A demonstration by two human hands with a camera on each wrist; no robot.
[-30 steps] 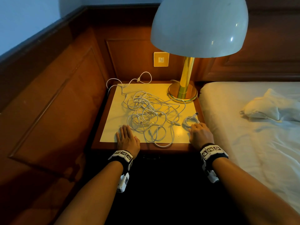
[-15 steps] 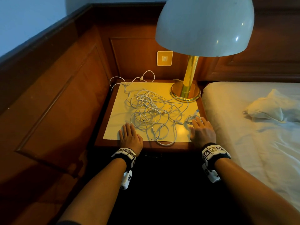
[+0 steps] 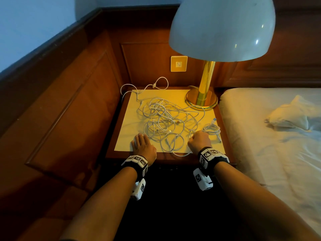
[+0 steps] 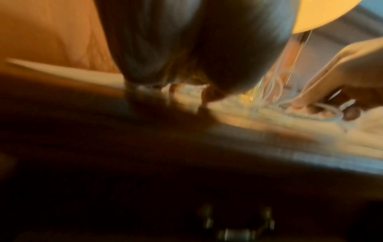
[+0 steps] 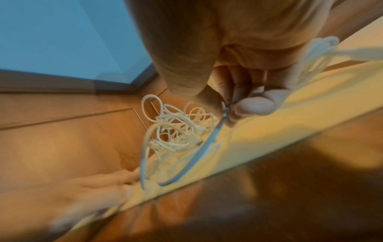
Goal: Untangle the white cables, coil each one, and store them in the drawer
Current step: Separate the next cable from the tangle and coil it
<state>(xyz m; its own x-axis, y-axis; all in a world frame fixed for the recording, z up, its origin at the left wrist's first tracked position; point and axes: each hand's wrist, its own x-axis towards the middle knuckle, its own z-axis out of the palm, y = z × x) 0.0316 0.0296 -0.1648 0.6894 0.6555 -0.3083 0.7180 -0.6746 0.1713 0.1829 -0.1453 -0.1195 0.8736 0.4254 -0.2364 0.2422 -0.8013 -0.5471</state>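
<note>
A tangle of white cables [image 3: 165, 119] sprawls over the pale top of the nightstand [image 3: 128, 129]. One small coiled white cable [image 3: 211, 128] lies apart at the right edge. My left hand [image 3: 141, 143] rests flat on the top, fingers straight, just left of the tangle. My right hand [image 3: 199, 139] sits at the tangle's right side, and in the right wrist view its thumb and fingers [image 5: 254, 104] pinch a cable end [image 5: 225, 111] that leads back into the tangle [image 5: 176, 127]. The left wrist view is blurred; a dark drawer handle [image 4: 236, 229] shows low under the tabletop.
A brass lamp base [image 3: 201, 100] stands at the back right of the nightstand, its big white shade [image 3: 222, 28] overhanging. One cable loops over the back edge below a wall switch [image 3: 178, 63]. A bed with a white sheet [image 3: 278, 153] adjoins on the right; wood panelling encloses the left.
My right hand left the small coiled cable, shifted left to the tangle and pinched a cable end. The left hand stayed flat on the top. The view tilted slightly.
</note>
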